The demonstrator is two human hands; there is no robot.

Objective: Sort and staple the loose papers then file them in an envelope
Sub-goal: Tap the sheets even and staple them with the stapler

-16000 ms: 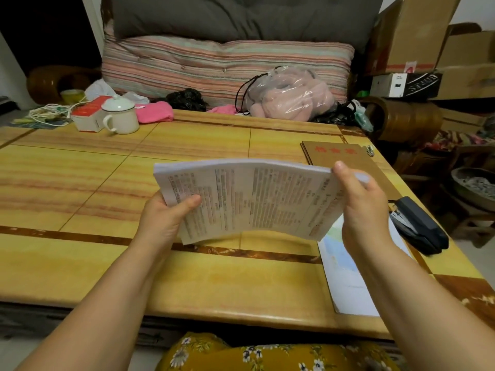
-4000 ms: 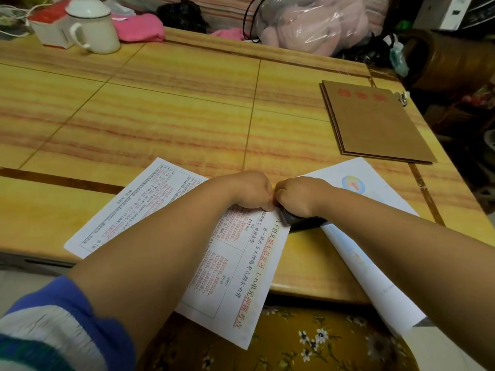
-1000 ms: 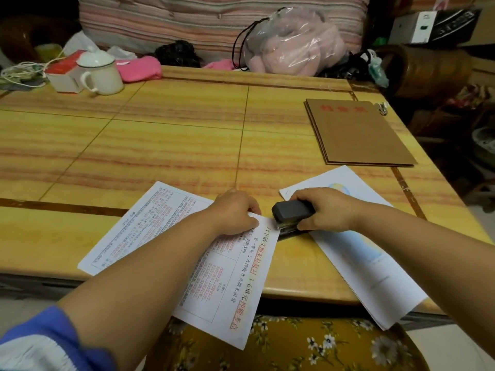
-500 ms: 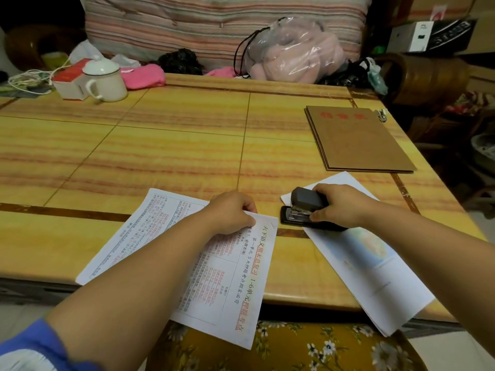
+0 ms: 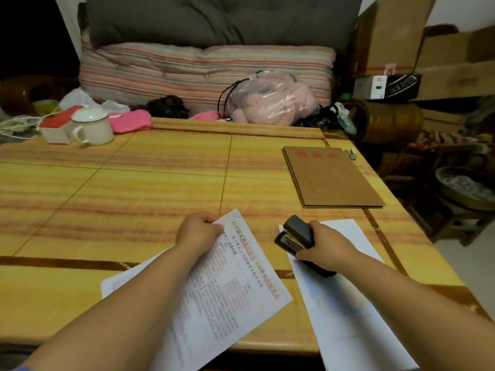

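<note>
1. The left hand point(image 5: 198, 231) pinches the far corner of the white printed sheaf of papers with red and black text point(image 5: 227, 285), thumb on top and fingers curled underneath. My read: that keeps the sheets squared at the corner where a staple belongs.
2. The right hand point(image 5: 325, 249) is wrapped around the black plastic stapler point(image 5: 297, 241), fingers closed over its body, mouth pointing towards ten o'clock, at the pinched corner but apart from it. Whether a staple is already in that corner, I can't tell.
3. Under the stapler hand lies a second white sheet with a pale blue print point(image 5: 345, 303), flat, running off the near edge at five o'clock. It looks thin and floppy, so it would sag if lifted by one corner.
4. The sheaf hangs over the near edge of the yellow striped wooden table with dark inlay bands point(image 5: 134, 188), smooth and glossy, so paper slides easily here.
5. At one o'clock waits the flat brown kraft-paper envelope with red lettering point(image 5: 332, 178), stiff and matte, well apart from both hands: the filing step is not yet begun.
6. Far off at ten o'clock sits a cream enamel lidded mug point(image 5: 93, 127), clear of the work.
</note>
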